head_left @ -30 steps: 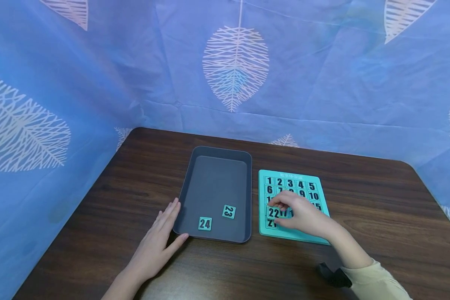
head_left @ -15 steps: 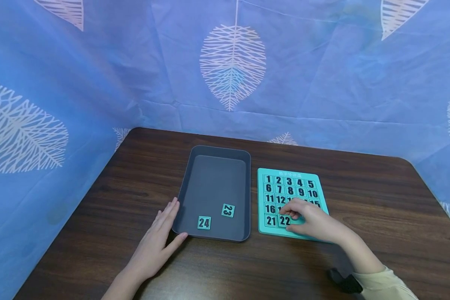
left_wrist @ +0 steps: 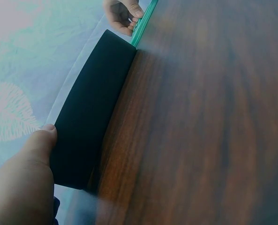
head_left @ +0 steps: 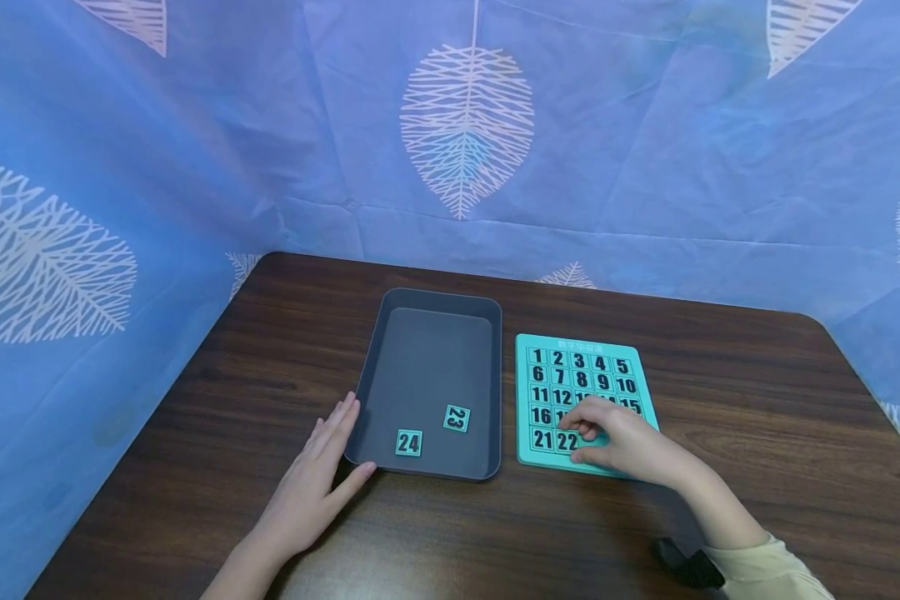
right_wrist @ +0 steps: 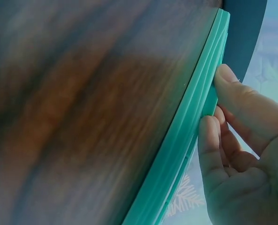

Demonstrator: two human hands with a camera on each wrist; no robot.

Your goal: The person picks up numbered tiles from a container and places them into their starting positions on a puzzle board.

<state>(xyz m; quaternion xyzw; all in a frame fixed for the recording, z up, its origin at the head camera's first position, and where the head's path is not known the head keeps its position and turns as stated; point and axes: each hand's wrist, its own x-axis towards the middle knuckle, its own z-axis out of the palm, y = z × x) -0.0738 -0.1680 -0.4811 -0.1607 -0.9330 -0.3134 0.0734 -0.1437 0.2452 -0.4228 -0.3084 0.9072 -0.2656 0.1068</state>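
My right hand (head_left: pixel 622 437) is over the lower part of a turquoise number puzzle board (head_left: pixel 523 400). Its thumb and fingers pinch a square tile marked 22 (head_left: pixel 567 442), beside tile 21 (head_left: pixel 542 439) in the bottom row. In the right wrist view the tile (right_wrist: pixel 210 104) shows between thumb and fingertips, right at the board's surface. My left hand (head_left: pixel 311 483) rests with straight fingers along the left side of a dark grey tray (head_left: pixel 438 350), its thumb at the near left corner. Tile 24 (head_left: pixel 408 443) and tile 23 (head_left: pixel 456 418), turned sideways, lie in the tray.
Rows of numbered tiles (head_left: pixel 581 379) fill the upper part of the board; my right hand hides some lower ones. Board and tray stand side by side on a dark wooden table (head_left: pixel 450 542). A blue cloth with white leaf prints (head_left: pixel 615 167) hangs behind.
My right hand has moved tile 22 right and down, from over the lower left of the board to the bottom row beside 21. The left hand stays by the tray.
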